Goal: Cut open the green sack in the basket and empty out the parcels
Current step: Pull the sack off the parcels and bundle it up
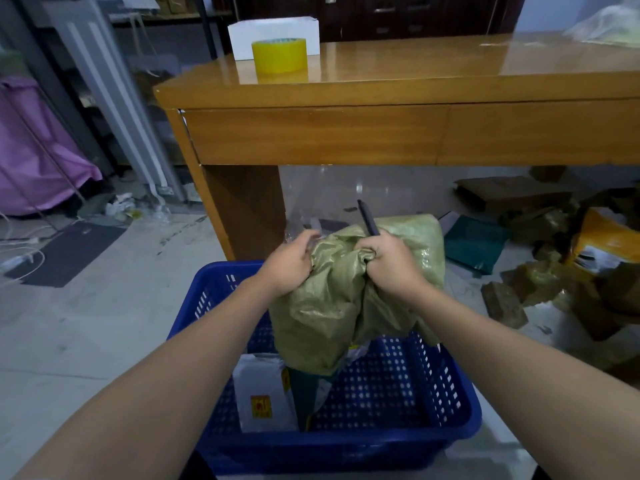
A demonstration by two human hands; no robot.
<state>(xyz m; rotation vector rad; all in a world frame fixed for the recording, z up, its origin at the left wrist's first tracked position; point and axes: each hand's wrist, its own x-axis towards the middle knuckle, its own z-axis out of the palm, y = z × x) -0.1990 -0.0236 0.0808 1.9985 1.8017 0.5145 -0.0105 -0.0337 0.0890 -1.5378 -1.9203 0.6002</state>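
The green woven sack [325, 317] hangs upside down over the blue perforated basket [408, 393], lifted by its bunched upper end. My left hand [289, 263] grips the sack's fabric on the left. My right hand [389, 263] clutches the fabric on the right and also holds a dark knife [367, 218] that sticks up and away. A white parcel [265, 396] with a yellow label lies in the basket below the sack's open mouth, next to a dark green parcel [304, 393] partly under the sack.
A wooden desk [398, 133] stands right behind the basket, with a yellow tape roll [280, 56] and a white box [273, 31] on top. Cardboard boxes, bags and a green tray [476, 242] litter the floor at right. Cables and a dark mat [65, 252] lie at left.
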